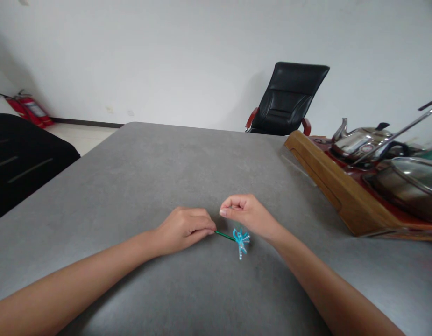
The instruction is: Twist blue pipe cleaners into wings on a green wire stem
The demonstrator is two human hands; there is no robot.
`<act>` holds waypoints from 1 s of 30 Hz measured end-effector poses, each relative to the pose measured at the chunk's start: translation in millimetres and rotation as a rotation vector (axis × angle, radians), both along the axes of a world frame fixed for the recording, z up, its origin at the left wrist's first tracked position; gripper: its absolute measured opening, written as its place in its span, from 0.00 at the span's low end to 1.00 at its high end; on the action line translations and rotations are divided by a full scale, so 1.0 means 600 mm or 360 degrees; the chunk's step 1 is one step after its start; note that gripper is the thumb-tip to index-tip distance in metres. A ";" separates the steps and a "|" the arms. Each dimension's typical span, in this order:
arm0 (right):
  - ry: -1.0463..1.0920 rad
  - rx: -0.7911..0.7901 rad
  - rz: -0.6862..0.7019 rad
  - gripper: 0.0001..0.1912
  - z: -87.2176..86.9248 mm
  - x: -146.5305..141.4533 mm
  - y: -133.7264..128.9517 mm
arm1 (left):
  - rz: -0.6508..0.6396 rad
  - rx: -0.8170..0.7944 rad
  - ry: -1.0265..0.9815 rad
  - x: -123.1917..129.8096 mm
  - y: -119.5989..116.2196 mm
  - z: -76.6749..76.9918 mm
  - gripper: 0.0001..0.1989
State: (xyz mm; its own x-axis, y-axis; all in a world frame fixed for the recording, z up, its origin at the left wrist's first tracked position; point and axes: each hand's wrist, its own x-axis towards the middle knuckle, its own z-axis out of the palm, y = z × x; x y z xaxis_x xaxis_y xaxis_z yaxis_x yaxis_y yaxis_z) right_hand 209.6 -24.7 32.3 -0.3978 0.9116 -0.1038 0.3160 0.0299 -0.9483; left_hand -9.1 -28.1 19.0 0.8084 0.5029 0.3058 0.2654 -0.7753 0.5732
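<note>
My left hand is low over the grey table, its thumb and fingers pinched on the green stem of a small artificial flower. The stem points right and ends in light-blue loops with a striped or beaded look. Just above the blue head is my right hand, apart from it. Its fingers are curled in toward the thumb, and nothing shows between them. The end of the stem inside my left hand is hidden.
A wooden tea tray on the right carries a steel kettle and a lidded pot. Behind the table stands a black office chair. A dark chair back and red fire extinguishers are at left.
</note>
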 end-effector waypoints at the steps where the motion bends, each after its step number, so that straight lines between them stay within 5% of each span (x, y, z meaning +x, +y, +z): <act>1: 0.0011 -0.0014 -0.0007 0.12 0.004 -0.002 -0.003 | 0.0024 0.0056 0.0008 0.000 -0.001 0.000 0.10; 8: -0.0153 0.0137 -0.0097 0.10 0.034 -0.013 -0.030 | 0.0287 0.0513 0.0103 -0.003 0.001 -0.006 0.10; 14: -0.0662 0.0850 -0.0010 0.08 0.055 -0.027 -0.055 | 0.0573 0.0765 0.0071 -0.007 -0.001 -0.016 0.08; 23: -0.1288 0.1412 0.0095 0.11 0.039 -0.043 -0.078 | 0.0795 0.0380 -0.0042 -0.007 0.007 -0.017 0.08; 30: -0.1415 0.1368 0.0093 0.09 0.013 -0.042 -0.062 | 0.0893 -0.0046 -0.0219 -0.002 0.012 -0.011 0.07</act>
State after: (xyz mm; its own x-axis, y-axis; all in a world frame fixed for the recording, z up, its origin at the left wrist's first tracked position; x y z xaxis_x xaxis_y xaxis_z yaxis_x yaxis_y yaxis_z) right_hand 184.7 -62.0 40.1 -0.5376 0.8006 0.2648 0.8172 0.5720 -0.0705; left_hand -10.1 -20.8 12.2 0.3695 0.8528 0.3690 0.5530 -0.5210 0.6502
